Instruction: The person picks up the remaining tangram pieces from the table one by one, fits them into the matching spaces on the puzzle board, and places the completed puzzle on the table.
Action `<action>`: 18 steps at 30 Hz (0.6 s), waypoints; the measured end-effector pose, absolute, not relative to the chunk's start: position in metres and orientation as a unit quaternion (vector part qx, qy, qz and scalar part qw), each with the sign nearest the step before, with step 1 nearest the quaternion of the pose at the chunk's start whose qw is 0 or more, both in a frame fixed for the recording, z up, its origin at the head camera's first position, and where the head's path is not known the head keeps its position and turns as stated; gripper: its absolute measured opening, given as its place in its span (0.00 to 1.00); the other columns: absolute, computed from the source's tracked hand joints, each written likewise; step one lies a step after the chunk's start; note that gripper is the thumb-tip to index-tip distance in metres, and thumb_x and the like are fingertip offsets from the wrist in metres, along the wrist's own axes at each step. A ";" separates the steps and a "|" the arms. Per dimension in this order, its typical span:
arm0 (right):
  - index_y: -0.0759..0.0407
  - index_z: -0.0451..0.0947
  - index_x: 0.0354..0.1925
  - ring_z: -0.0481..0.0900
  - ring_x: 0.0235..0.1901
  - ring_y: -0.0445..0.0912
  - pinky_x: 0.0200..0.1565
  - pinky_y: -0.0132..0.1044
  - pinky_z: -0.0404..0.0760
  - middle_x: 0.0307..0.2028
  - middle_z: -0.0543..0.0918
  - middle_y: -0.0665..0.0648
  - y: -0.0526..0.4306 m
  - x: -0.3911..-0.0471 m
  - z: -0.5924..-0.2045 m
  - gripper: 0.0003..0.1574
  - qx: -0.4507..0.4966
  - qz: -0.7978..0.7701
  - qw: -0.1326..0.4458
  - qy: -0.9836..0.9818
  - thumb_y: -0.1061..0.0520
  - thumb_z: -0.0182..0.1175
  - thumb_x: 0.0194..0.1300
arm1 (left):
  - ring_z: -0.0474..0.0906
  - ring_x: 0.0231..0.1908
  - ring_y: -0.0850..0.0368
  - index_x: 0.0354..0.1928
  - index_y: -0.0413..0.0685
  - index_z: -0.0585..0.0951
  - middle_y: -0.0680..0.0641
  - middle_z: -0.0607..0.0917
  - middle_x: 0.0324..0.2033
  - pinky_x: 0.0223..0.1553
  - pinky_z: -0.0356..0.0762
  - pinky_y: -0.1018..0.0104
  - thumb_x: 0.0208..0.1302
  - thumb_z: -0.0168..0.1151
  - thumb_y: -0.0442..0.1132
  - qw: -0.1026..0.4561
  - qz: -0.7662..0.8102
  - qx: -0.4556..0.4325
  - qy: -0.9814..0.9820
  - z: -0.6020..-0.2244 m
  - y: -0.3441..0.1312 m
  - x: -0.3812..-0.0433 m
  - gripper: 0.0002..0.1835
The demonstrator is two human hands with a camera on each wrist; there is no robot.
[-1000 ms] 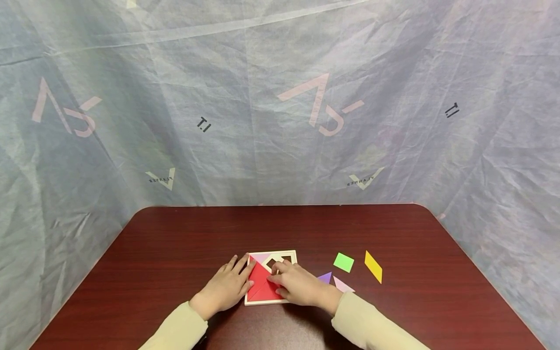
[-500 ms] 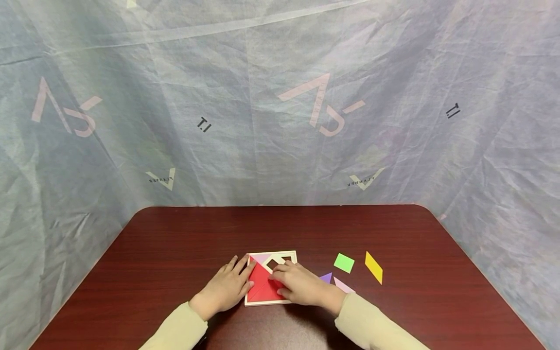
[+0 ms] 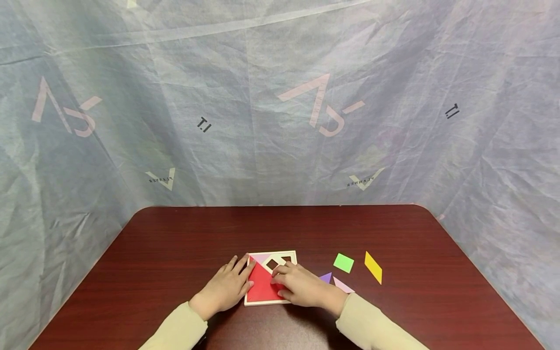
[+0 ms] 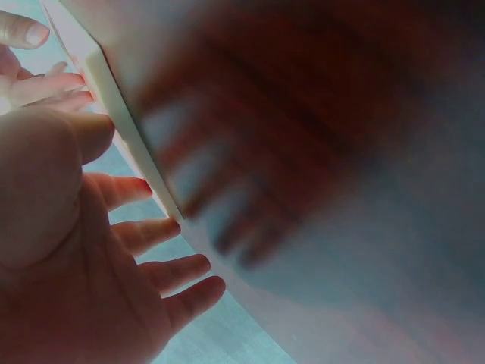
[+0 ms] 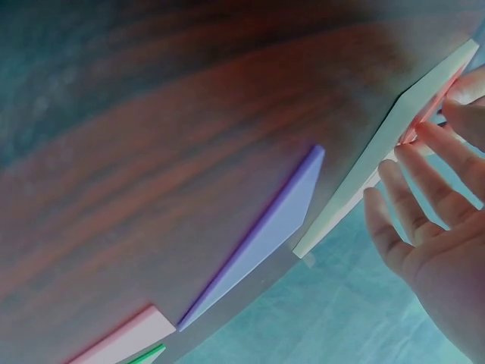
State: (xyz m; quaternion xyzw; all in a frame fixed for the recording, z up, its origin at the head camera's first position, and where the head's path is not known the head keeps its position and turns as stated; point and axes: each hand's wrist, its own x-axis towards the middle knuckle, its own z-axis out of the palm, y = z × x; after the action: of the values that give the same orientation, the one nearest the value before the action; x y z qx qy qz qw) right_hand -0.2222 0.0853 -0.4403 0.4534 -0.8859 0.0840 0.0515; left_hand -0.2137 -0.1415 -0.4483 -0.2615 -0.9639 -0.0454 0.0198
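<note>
A square tangram tray [image 3: 262, 304] with a pale rim lies near the front of the table. Red triangles [image 3: 261, 288] fill its near left part, and a pink triangle [image 3: 259, 258] sits in the far left corner. Dark cut-out shapes show in the bare base at the far right. My left hand [image 3: 224, 288] rests along the tray's left rim, fingers spread. On the red surface, the fingertips of my right hand [image 3: 302, 287] touch down, covering the tray's right side. In the right wrist view, this hand's fingers [image 5: 432, 186] extend loosely past the tray's edge.
Right of the tray lie a purple triangle [image 3: 326, 277], a second pink triangle [image 3: 342, 284], a green square [image 3: 343, 263] and a yellow parallelogram [image 3: 374, 268]. The right forearm passes close to the purple and pink ones. A grey cloth [image 3: 245, 146] hangs behind the table.
The right hand has slid slightly to the right over the red pieces, and the seam between them shows less clearly. The left hand stays put.
</note>
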 end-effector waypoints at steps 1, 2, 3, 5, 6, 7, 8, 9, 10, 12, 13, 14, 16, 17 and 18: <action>0.52 0.80 0.44 0.73 0.48 0.44 0.50 0.41 0.74 0.46 0.78 0.49 0.085 -0.222 -0.440 0.14 0.453 0.083 0.051 -0.886 0.55 0.61 0.58 | 0.61 0.62 0.34 0.64 0.41 0.66 0.38 0.64 0.64 0.58 0.64 0.45 0.68 0.47 0.48 0.020 -0.044 -0.262 -0.964 -0.448 -0.141 -0.214 0.27; 0.52 0.80 0.44 0.73 0.48 0.44 0.50 0.41 0.74 0.47 0.78 0.49 0.085 -0.222 -0.441 0.13 0.453 0.083 0.050 -0.886 0.55 0.61 0.58 | 0.61 0.62 0.34 0.64 0.41 0.66 0.38 0.64 0.64 0.58 0.64 0.45 0.68 0.47 0.48 0.020 -0.044 -0.262 -0.964 -0.448 -0.141 -0.214 0.27; 0.51 0.80 0.44 0.73 0.48 0.44 0.50 0.41 0.74 0.47 0.78 0.49 0.086 -0.222 -0.441 0.13 0.452 0.082 0.049 -0.887 0.55 0.61 0.58 | 0.61 0.62 0.34 0.64 0.41 0.66 0.38 0.64 0.64 0.58 0.64 0.45 0.68 0.47 0.49 0.020 -0.042 -0.262 -0.964 -0.448 -0.142 -0.214 0.27; 0.51 0.79 0.44 0.73 0.49 0.44 0.49 0.42 0.74 0.48 0.77 0.50 0.086 -0.221 -0.441 0.14 0.451 0.081 0.048 -0.887 0.54 0.61 0.58 | 0.61 0.62 0.34 0.64 0.42 0.66 0.38 0.64 0.64 0.58 0.64 0.46 0.68 0.47 0.49 0.019 -0.041 -0.263 -0.964 -0.449 -0.142 -0.214 0.27; 0.51 0.79 0.44 0.73 0.49 0.44 0.49 0.42 0.74 0.48 0.77 0.50 0.086 -0.221 -0.441 0.14 0.451 0.081 0.048 -0.887 0.54 0.61 0.58 | 0.61 0.62 0.34 0.64 0.42 0.66 0.38 0.64 0.64 0.58 0.64 0.46 0.68 0.47 0.49 0.019 -0.040 -0.263 -0.964 -0.449 -0.142 -0.214 0.27; 0.51 0.79 0.45 0.73 0.49 0.45 0.49 0.42 0.74 0.48 0.77 0.50 0.086 -0.221 -0.440 0.14 0.452 0.082 0.048 -0.887 0.54 0.61 0.58 | 0.60 0.62 0.34 0.64 0.42 0.66 0.38 0.64 0.64 0.58 0.64 0.46 0.68 0.47 0.49 0.019 -0.040 -0.263 -0.964 -0.449 -0.142 -0.214 0.27; 0.51 0.79 0.45 0.73 0.49 0.45 0.49 0.43 0.74 0.48 0.77 0.50 0.086 -0.222 -0.440 0.14 0.452 0.083 0.050 -0.887 0.54 0.61 0.58 | 0.60 0.62 0.35 0.64 0.42 0.66 0.38 0.64 0.64 0.58 0.64 0.46 0.68 0.47 0.49 0.019 -0.039 -0.263 -0.964 -0.449 -0.142 -0.214 0.27; 0.51 0.79 0.45 0.73 0.49 0.45 0.48 0.43 0.74 0.48 0.77 0.50 0.086 -0.222 -0.440 0.14 0.452 0.082 0.051 -0.887 0.54 0.61 0.58 | 0.60 0.62 0.35 0.64 0.42 0.66 0.38 0.64 0.64 0.58 0.64 0.45 0.68 0.47 0.49 0.019 -0.039 -0.263 -0.964 -0.449 -0.142 -0.214 0.27; 0.51 0.79 0.45 0.73 0.48 0.45 0.48 0.42 0.75 0.48 0.77 0.50 0.087 -0.222 -0.440 0.15 0.452 0.082 0.053 -0.886 0.54 0.61 0.58 | 0.60 0.62 0.35 0.64 0.42 0.66 0.38 0.64 0.64 0.58 0.64 0.45 0.68 0.47 0.49 0.019 -0.039 -0.263 -0.964 -0.449 -0.142 -0.214 0.27; 0.52 0.79 0.45 0.73 0.48 0.45 0.46 0.42 0.75 0.48 0.77 0.50 0.087 -0.223 -0.439 0.15 0.453 0.084 0.055 -0.886 0.54 0.61 0.58 | 0.60 0.62 0.35 0.64 0.42 0.66 0.38 0.64 0.64 0.58 0.64 0.45 0.68 0.46 0.49 0.020 -0.038 -0.263 -0.964 -0.450 -0.142 -0.215 0.27; 0.52 0.78 0.45 0.73 0.48 0.45 0.46 0.41 0.75 0.48 0.77 0.51 0.088 -0.223 -0.439 0.15 0.452 0.085 0.056 -0.886 0.54 0.61 0.58 | 0.60 0.62 0.35 0.64 0.42 0.66 0.38 0.64 0.64 0.58 0.64 0.45 0.68 0.46 0.49 0.021 -0.039 -0.263 -0.964 -0.450 -0.142 -0.215 0.27; 0.52 0.78 0.45 0.73 0.48 0.45 0.45 0.41 0.75 0.48 0.77 0.51 0.089 -0.223 -0.439 0.15 0.452 0.087 0.057 -0.886 0.54 0.61 0.58 | 0.60 0.62 0.35 0.64 0.42 0.66 0.38 0.64 0.64 0.58 0.64 0.45 0.68 0.46 0.49 0.021 -0.039 -0.263 -0.964 -0.450 -0.142 -0.215 0.27; 0.52 0.78 0.46 0.73 0.48 0.45 0.45 0.40 0.75 0.48 0.77 0.51 0.090 -0.223 -0.439 0.15 0.448 0.092 0.056 -0.887 0.54 0.61 0.58 | 0.60 0.62 0.34 0.64 0.42 0.66 0.38 0.64 0.64 0.58 0.64 0.45 0.68 0.46 0.50 0.021 -0.040 -0.263 -0.964 -0.450 -0.142 -0.215 0.27; 0.52 0.78 0.46 0.73 0.49 0.45 0.45 0.41 0.75 0.48 0.77 0.51 0.091 -0.224 -0.438 0.15 0.446 0.096 0.054 -0.888 0.54 0.60 0.58 | 0.60 0.62 0.34 0.64 0.42 0.66 0.38 0.64 0.64 0.58 0.64 0.45 0.68 0.46 0.50 0.021 -0.041 -0.263 -0.964 -0.450 -0.142 -0.215 0.27; 0.52 0.78 0.46 0.73 0.49 0.44 0.45 0.41 0.75 0.49 0.77 0.51 0.092 -0.224 -0.438 0.15 0.443 0.099 0.053 -0.889 0.54 0.60 0.59 | 0.60 0.62 0.34 0.64 0.42 0.66 0.38 0.64 0.64 0.58 0.64 0.45 0.68 0.46 0.50 0.020 -0.042 -0.262 -0.964 -0.450 -0.142 -0.215 0.28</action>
State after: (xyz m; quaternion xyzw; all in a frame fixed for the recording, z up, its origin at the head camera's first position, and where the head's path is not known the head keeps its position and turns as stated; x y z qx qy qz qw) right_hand -0.2236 0.0916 -0.4377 0.4432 -0.8893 0.0993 0.0528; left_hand -0.2152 -0.1421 -0.4504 -0.2625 -0.9638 -0.0421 0.0197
